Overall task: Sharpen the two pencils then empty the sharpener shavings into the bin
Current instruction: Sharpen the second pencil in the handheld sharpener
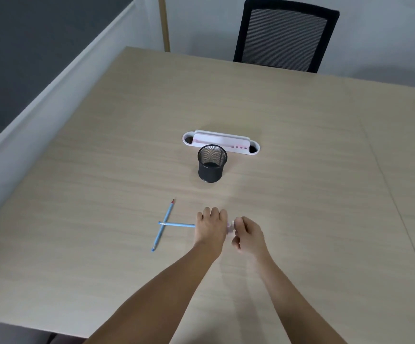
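My left hand is closed around one blue pencil, which sticks out level to the left. My right hand pinches a small pink-and-white sharpener right against the left hand. The pencil's end inside the sharpener is hidden by my fingers. A second blue pencil with a red tip lies on the table, slanted, crossing under the held one. A black mesh cup, the bin, stands upright farther back at the table's middle.
A white and pink desk organiser lies just behind the mesh cup. The pale wooden table spreads wide to the right. A black mesh office chair stands at the far edge. A wall with a dark panel runs along the left.
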